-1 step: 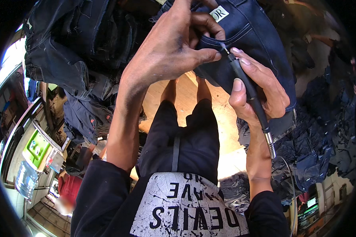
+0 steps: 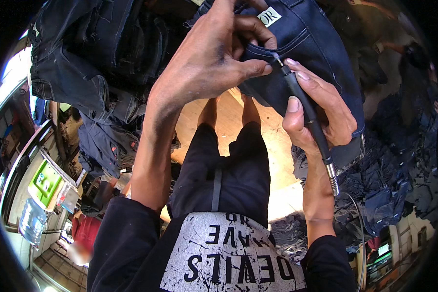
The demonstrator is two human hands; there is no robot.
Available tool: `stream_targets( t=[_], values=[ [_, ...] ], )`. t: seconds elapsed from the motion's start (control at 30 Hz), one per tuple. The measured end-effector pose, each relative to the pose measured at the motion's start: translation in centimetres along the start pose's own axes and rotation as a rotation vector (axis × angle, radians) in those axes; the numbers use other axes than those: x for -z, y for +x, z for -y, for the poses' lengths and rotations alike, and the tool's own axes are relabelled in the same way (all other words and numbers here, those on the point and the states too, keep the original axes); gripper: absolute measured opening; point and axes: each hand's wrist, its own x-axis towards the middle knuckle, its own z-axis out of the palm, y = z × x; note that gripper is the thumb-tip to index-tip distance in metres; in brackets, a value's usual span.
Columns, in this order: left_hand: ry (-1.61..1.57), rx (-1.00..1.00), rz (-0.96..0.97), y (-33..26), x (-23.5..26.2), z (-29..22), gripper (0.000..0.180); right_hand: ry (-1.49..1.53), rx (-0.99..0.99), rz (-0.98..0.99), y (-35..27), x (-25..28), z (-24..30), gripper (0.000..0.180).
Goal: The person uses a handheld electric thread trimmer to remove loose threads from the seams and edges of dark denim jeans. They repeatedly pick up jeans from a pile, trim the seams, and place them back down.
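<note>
nothing moved since earlier frame: left hand [image 2: 207,61] pinches jeans [image 2: 309,46] pocket edge, right hand [image 2: 316,109] fingers clamped on black rotary tool [image 2: 304,104], tip at seam.

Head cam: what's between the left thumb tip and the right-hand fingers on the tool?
The tool tip and a fold of the dark denim jeans. The left hand pinches the fabric; the right hand holds the tool like a pen. Head view.

Dark blue jeans [image 2: 321,53] hang at the far right, pocket seam pinched flat. A slim black rotary tool [image 2: 304,104] (metal collar at its near end) slants with its tip on that seam.
</note>
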Motion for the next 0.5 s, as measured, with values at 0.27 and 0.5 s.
stream_targets(
  t=[0.27,0.5],
  values=[
    [-0.017,-0.020,-0.047,0.4,0.0,0.7,0.072,-0.020,0.003,0.027,-0.1,-0.2,-0.8,0.031],
    [-0.197,-0.012,-0.046,0.5,-0.3,1.2,0.073,-0.022,0.002,0.008,-0.1,-0.1,-1.0,0.033]
  ],
)
